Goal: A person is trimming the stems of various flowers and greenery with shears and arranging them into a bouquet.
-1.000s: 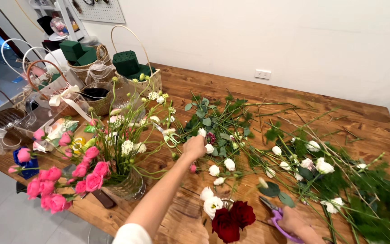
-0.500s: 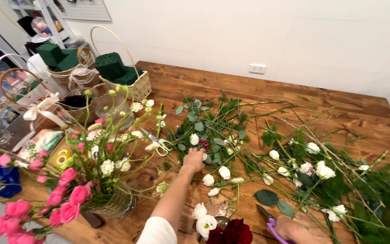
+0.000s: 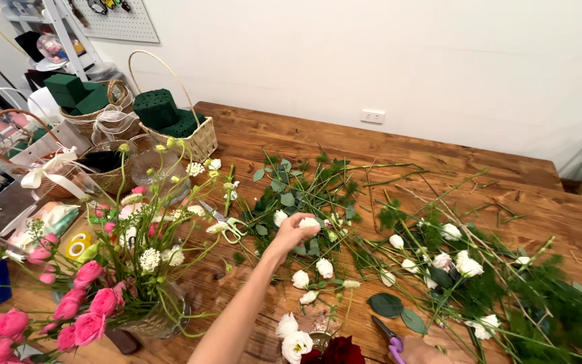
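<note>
My left hand (image 3: 289, 234) reaches out over the wooden table (image 3: 439, 162) and pinches a white flower head (image 3: 310, 222) between its fingertips, above a heap of cut green stems and leaves (image 3: 318, 189). At the bottom edge, only part of my right hand (image 3: 417, 352) shows; it grips purple-handled scissors (image 3: 386, 336) with the blades pointing up and left. Loose white flower heads (image 3: 325, 267) lie on the table just below my left hand. Dark red roses (image 3: 337, 352) and white blooms (image 3: 295, 342) sit at the bottom between my arms.
A glass vase (image 3: 159, 320) with pink roses (image 3: 85, 317) and thin-stemmed white flowers stands at the left. A second pair of scissors (image 3: 225, 226) lies beside it. Wicker baskets with dark green foam blocks (image 3: 163, 111) stand at the back left. Ferns and white flowers (image 3: 469, 266) cover the right.
My left hand has moved right and a little up from the stems, and now holds a white flower head. The view has shifted left and down, so the vase shows more fully.
</note>
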